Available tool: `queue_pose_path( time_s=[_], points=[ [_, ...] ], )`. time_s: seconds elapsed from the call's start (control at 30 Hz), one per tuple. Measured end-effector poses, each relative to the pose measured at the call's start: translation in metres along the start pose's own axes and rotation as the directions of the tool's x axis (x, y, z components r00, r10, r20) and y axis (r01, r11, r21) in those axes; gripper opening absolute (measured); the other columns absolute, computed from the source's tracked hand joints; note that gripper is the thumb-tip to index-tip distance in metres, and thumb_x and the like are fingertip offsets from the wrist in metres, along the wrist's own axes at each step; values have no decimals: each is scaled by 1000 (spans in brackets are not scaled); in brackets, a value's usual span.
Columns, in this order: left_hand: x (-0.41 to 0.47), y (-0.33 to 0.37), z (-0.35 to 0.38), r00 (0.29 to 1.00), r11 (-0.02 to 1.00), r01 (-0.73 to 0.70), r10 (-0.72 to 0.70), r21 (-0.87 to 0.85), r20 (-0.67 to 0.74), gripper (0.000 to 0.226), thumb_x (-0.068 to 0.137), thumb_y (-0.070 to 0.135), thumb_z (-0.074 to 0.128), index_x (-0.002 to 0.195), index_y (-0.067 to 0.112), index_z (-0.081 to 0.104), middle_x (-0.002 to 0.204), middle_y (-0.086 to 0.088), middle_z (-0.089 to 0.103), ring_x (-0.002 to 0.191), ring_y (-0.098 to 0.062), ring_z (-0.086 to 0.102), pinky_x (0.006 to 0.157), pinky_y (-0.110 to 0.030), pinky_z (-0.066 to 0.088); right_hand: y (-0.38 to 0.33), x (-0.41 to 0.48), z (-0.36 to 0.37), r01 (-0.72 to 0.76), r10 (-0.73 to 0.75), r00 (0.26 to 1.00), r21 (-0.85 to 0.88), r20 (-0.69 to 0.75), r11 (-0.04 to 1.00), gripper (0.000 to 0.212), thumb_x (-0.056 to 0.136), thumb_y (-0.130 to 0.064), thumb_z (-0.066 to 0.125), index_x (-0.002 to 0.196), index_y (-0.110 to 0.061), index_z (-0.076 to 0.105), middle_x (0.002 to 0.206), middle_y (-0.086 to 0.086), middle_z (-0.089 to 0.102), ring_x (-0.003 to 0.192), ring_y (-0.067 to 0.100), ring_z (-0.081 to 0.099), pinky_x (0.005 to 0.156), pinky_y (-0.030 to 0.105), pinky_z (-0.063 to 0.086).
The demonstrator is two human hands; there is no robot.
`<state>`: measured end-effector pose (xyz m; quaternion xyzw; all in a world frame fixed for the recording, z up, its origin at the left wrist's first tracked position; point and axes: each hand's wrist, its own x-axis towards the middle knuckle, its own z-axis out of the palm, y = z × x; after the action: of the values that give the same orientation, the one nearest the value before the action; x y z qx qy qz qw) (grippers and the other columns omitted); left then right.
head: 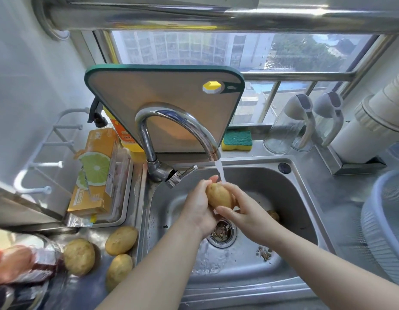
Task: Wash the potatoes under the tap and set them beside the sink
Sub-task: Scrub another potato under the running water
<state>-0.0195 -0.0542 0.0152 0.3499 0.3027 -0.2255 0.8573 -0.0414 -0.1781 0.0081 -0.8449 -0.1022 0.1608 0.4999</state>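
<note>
A yellow-brown potato (219, 195) is held over the steel sink (306, 211), right under the water running from the curved chrome tap (176, 126). My left hand (197, 204) cups it from the left and my right hand (239, 205) wraps it from the right and below. Another potato (273, 215) lies in the basin, partly hidden behind my right wrist. Three potatoes rest on the wet counter left of the sink: one near the rim (121, 240), one further left (79, 256), one at the front (119, 270).
An orange box (95, 173) lies in a tray left of the tap. A cutting board (165, 101) leans behind the tap, with a sponge (237, 140) beside it. A white colander (386, 229) stands right of the sink. Food scraps sit in the drain strainer (222, 230).
</note>
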Motion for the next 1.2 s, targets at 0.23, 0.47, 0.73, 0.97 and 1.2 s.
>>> queue_pose_path(
  time_s=[0.23,0.47,0.73,0.97,1.2],
  points=[
    [-4,-15,6,952,942,-305,297,140,74,23,103,24,33,109,20,55,110,-15,60,95,-25,61,82,-40,54,1,9,-4,25,-32,995,-76,-93,997,56,80,-22,73,130,-25,48,118,-6,55,111,11,52,97,33,45],
    [-5,-24,9,923,898,-385,374,212,92,21,101,18,38,113,10,54,107,-16,59,96,-24,58,91,-41,49,-2,8,-9,36,-54,992,-152,-113,988,60,78,-18,74,128,-24,42,114,-6,48,109,9,47,92,16,40],
    [-6,-14,23,949,940,-315,311,132,51,21,100,19,40,102,17,61,95,-7,63,86,-17,61,80,-31,52,0,10,-10,102,-143,973,-218,-180,971,55,78,-12,72,123,-18,43,111,0,45,97,8,48,82,6,37],
    [-10,-24,8,835,613,-544,464,573,296,32,97,20,49,124,32,37,108,15,55,97,9,55,79,-4,42,-5,13,-6,130,-202,955,-303,-219,944,42,81,-7,65,120,-15,53,104,-11,47,104,16,52,85,25,42],
    [-4,-28,17,760,635,-587,646,502,73,20,90,16,50,93,20,69,100,4,71,96,-11,65,92,-33,52,-12,14,3,38,-171,944,-420,-282,907,50,77,-17,68,123,-16,49,99,2,68,89,28,65,68,33,46]
  ],
)
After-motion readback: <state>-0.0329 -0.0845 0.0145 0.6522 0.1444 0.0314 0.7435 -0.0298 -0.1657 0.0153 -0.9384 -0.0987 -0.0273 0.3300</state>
